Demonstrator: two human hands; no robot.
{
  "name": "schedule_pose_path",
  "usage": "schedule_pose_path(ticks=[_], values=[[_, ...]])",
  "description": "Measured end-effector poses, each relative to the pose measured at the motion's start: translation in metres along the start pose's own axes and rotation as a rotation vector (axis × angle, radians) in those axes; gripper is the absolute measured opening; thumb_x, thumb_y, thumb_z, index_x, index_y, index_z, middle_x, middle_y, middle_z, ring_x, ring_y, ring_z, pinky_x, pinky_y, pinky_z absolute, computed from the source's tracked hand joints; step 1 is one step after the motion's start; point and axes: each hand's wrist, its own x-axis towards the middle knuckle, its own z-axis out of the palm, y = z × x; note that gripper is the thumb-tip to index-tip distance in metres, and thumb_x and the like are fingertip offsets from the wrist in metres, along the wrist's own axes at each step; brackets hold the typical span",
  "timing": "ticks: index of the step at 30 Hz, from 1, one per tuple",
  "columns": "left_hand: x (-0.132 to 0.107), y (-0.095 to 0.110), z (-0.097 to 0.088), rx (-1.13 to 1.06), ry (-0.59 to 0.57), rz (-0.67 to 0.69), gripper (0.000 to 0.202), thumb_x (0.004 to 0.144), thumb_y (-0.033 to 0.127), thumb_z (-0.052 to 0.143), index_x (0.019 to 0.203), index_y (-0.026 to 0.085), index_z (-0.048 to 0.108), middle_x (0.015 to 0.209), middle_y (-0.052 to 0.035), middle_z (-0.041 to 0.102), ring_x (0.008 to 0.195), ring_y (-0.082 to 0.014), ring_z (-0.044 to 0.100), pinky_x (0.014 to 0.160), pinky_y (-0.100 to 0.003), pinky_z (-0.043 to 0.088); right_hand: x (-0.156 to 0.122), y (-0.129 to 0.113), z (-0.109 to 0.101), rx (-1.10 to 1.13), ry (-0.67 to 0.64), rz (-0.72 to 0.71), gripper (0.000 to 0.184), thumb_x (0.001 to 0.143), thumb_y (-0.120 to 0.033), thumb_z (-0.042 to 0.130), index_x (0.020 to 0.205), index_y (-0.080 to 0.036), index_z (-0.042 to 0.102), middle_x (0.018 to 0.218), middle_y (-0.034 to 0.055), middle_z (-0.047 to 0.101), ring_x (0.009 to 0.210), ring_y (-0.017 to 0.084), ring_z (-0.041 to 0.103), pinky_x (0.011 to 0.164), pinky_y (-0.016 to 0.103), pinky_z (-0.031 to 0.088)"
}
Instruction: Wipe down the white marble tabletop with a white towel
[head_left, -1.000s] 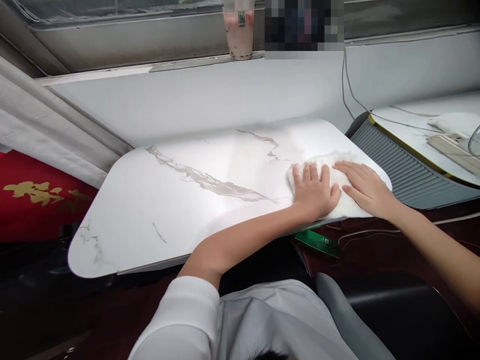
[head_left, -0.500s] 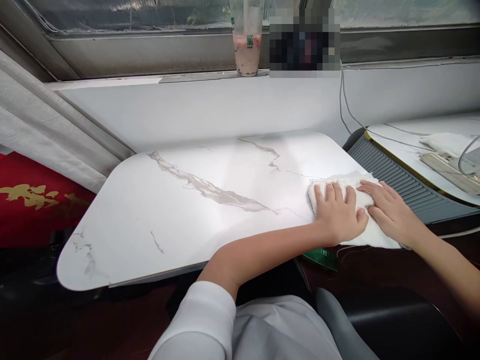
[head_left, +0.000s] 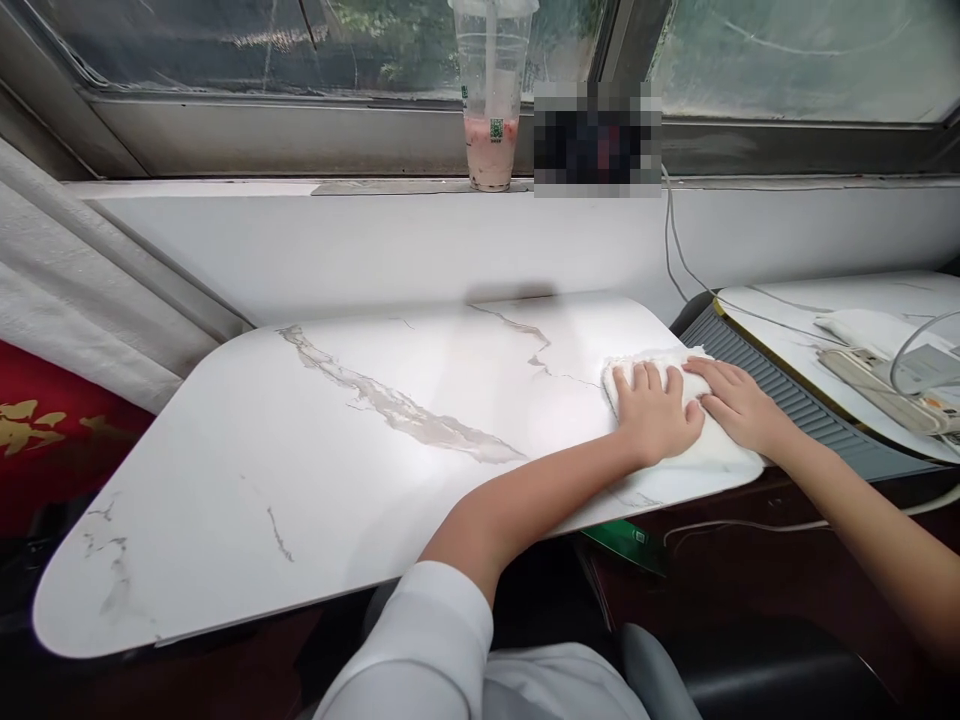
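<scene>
A white cloth [head_left: 724, 450] lies folded at the right end of the white marble-patterned tabletop [head_left: 247, 430]. My left hand [head_left: 656, 415] presses down on the cloth with its fingers spread, their tips near its far left part. Close beside it, my right hand [head_left: 746, 405] rests on the cloth's right side, fingers stretched toward the left hand. Both hands are open and lie on top of the fabric rather than wrapped round it. Parts of the cloth are hidden under the palms.
On the windowsill stand a plastic cup [head_left: 491, 150] of pink drink and a blurred dark object [head_left: 596, 145]. Cables [head_left: 670, 230] hang toward the right. There, a second tabletop [head_left: 780, 325] carries a power strip [head_left: 870, 378]. A curtain [head_left: 67, 290] hangs at left.
The view has tilted up and shifted, showing more window and more of the tabletop's near edge. The cloth's near side now lies within the tabletop's edge. Both hands stay on it.
</scene>
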Motion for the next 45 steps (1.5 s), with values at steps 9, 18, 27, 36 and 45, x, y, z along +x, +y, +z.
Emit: schedule_pose_path(ticks=[9, 18, 27, 36, 45], values=[[0.062, -0.048, 0.007, 0.008, 0.078, -0.11, 0.053, 0.101, 0.04, 0.034, 0.143, 0.012, 0.047, 0.145, -0.0166, 0.051, 0.138, -0.0286, 0.04, 0.118, -0.054, 0.024, 0.091, 0.013, 0.022, -0.042, -0.006, -0.044, 0.052, 0.09, -0.034, 0.026, 0.13, -0.016, 0.053, 0.138, 0.0109, 0.053, 0.128, 0.033, 0.048, 0.108, 0.055, 0.041], [0.113, -0.093, 0.007, -0.004, 0.095, -0.155, 0.048, 0.101, 0.037, 0.035, 0.14, 0.013, 0.051, 0.142, -0.015, 0.053, 0.137, -0.0262, 0.041, 0.12, -0.053, 0.021, 0.16, 0.002, 0.029, -0.217, -0.128, 0.085, 0.056, 0.095, -0.036, 0.023, 0.142, -0.017, 0.045, 0.148, 0.0084, 0.045, 0.125, 0.034, 0.049, 0.096, 0.053, 0.048], [0.147, -0.134, 0.0, -0.049, 0.089, -0.147, 0.044, 0.101, 0.035, 0.037, 0.139, 0.018, 0.052, 0.14, -0.01, 0.056, 0.134, -0.0243, 0.043, 0.121, -0.05, 0.022, 0.206, -0.008, 0.042, -0.308, -0.072, 0.078, 0.054, 0.097, -0.035, 0.027, 0.139, -0.008, 0.047, 0.139, 0.0187, 0.052, 0.133, 0.036, 0.04, 0.103, 0.057, 0.04], [0.141, -0.135, 0.0, -0.08, 0.09, -0.147, 0.045, 0.101, 0.034, 0.034, 0.14, 0.018, 0.052, 0.14, -0.0103, 0.055, 0.136, -0.024, 0.042, 0.123, -0.05, 0.019, 0.202, 0.004, 0.051, -0.175, -0.02, 0.066, 0.052, 0.092, -0.033, 0.025, 0.132, -0.013, 0.051, 0.137, 0.0164, 0.052, 0.135, 0.034, 0.04, 0.107, 0.05, 0.04], [0.089, -0.125, -0.015, -0.01, 0.004, -0.12, 0.051, 0.102, 0.038, 0.03, 0.147, 0.018, 0.043, 0.151, -0.0086, 0.045, 0.144, -0.0231, 0.033, 0.124, -0.051, 0.012, 0.154, -0.03, 0.049, -0.155, 0.034, 0.028, 0.051, 0.092, -0.031, 0.025, 0.129, -0.01, 0.053, 0.136, 0.0187, 0.053, 0.133, 0.037, 0.042, 0.104, 0.056, 0.04]])
